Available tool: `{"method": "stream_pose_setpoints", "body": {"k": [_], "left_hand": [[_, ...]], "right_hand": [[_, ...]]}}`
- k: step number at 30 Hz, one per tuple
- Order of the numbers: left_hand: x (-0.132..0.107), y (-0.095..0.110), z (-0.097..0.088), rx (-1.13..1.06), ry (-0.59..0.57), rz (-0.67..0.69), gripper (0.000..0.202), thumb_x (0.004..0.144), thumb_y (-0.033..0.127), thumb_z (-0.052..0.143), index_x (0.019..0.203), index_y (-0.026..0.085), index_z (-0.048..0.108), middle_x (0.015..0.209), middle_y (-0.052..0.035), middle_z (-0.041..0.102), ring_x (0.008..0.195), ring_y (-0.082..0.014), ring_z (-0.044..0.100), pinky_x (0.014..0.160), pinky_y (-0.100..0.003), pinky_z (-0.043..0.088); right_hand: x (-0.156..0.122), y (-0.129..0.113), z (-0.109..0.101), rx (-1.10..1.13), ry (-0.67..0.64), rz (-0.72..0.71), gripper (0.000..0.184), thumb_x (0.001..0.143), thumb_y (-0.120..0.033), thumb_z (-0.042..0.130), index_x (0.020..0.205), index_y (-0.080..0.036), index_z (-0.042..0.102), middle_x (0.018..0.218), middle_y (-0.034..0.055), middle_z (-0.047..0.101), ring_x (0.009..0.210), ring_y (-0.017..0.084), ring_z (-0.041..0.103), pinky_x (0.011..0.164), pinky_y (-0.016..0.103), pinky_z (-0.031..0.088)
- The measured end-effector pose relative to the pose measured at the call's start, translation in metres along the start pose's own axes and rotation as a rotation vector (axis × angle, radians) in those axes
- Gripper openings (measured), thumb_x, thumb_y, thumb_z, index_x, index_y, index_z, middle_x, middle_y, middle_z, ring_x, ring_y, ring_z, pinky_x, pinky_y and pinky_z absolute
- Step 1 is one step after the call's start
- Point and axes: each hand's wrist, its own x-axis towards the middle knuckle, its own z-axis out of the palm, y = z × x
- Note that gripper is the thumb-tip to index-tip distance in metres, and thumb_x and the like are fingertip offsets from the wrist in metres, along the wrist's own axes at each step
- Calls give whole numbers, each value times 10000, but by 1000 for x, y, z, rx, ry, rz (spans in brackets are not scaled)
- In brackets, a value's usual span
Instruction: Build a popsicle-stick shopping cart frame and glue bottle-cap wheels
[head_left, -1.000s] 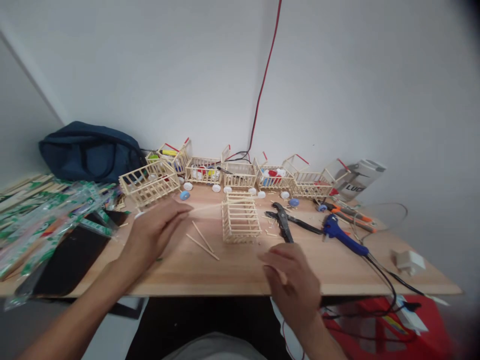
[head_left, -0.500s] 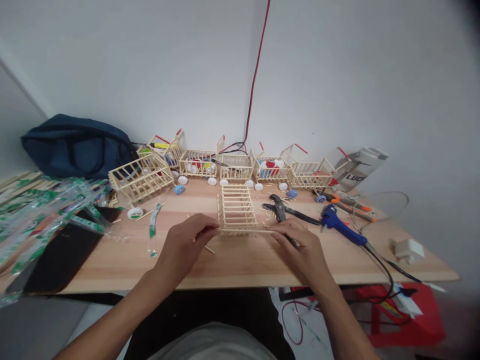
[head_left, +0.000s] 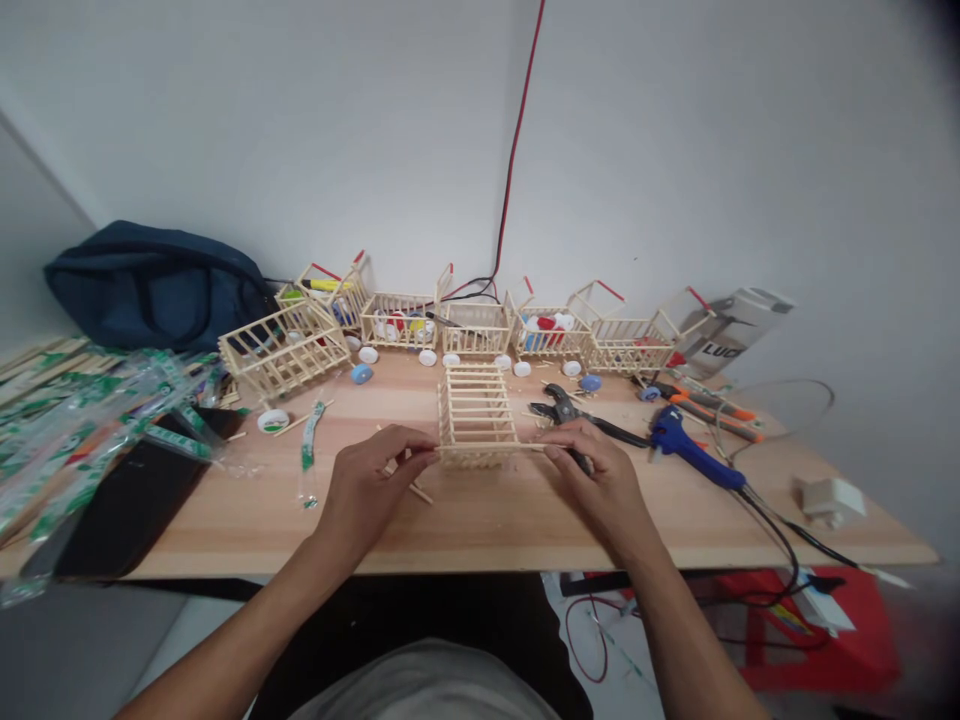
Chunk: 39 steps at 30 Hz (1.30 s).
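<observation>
Pale wood: a thin stick spans from the left hand to the right hand, across the near top edge of the stick frame between them; contact is hard to tell. Uneven pressure from either hand could skew the stick or tip the frame, and the pliers by the right hand might get nudged. Each hand pinches one end, fingers nearly together, palm down over the worktop.

Between the fingers, a boxy pale-wood frame; behind, pale wheeled wooden carts; right, a blue plastic glue gun.
</observation>
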Motion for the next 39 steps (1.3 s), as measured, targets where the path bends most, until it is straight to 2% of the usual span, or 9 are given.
{"method": "stream_pose_setpoints", "body": {"k": [6,10,14,19,23,27,31,35,39], "left_hand": [[0,4,-4,-5,72,127,62,842,153,646,810,193,681,750,20,685,663,-102,592,624,-212,451],[-1,5,-9,-2,113,146,61,846,142,648,824,194,670,769,25,677,673,-95,579,640,-208,455],[0,12,-14,8,118,193,82,838,118,661,849,199,656,779,36,662,694,-83,576,666,-195,454],[2,39,-19,-68,2,312,131,841,65,627,872,192,630,798,25,645,760,-90,590,715,-198,466],[-2,55,-18,-246,-98,214,143,883,123,589,985,216,622,860,15,667,787,-101,611,719,-208,489],[-13,52,-9,-264,-169,87,300,860,201,634,1152,262,603,925,25,710,777,-112,629,702,-213,511],[-28,36,2,-173,-194,-44,157,819,187,668,959,253,694,845,48,740,717,-110,654,661,-198,503],[-30,22,4,-153,-66,-109,79,842,193,643,813,230,707,782,47,737,727,-112,678,670,-187,503],[-20,15,0,-93,22,-43,64,820,169,668,791,216,700,738,47,722,675,-105,659,643,-182,495]], "right_hand": [[0,-9,-5,-23,27,-27,137,921,-256,587,1016,-251,685,948,29,664,918,191,597,831,322,437],[1,-14,-12,-76,56,-15,250,907,-248,611,1156,-250,623,1001,35,664,928,194,604,847,338,444],[1,-28,-18,-315,56,-185,168,908,-263,616,1057,-249,691,1024,76,648,1011,251,564,849,397,403],[-4,-68,-11,-375,-79,-293,136,929,-294,593,931,-233,715,793,39,612,764,187,545,710,346,357],[-11,-86,-9,-99,-222,-93,149,930,-234,564,797,-199,620,724,2,605,680,136,545,640,274,382],[-14,-75,-11,287,4,243,164,925,-332,558,813,-216,587,657,-24,608,601,121,568,579,237,421],[-14,-53,3,556,124,377,169,872,-384,641,838,-220,616,687,-16,675,640,119,617,639,226,480],[-18,-44,14,605,37,427,225,866,-418,641,804,-202,660,749,29,730,648,126,640,636,233,496],[-24,-60,-3,459,-295,379,337,899,-436,587,687,-190,676,632,26,696,520,128,610,508,240,464]]}}
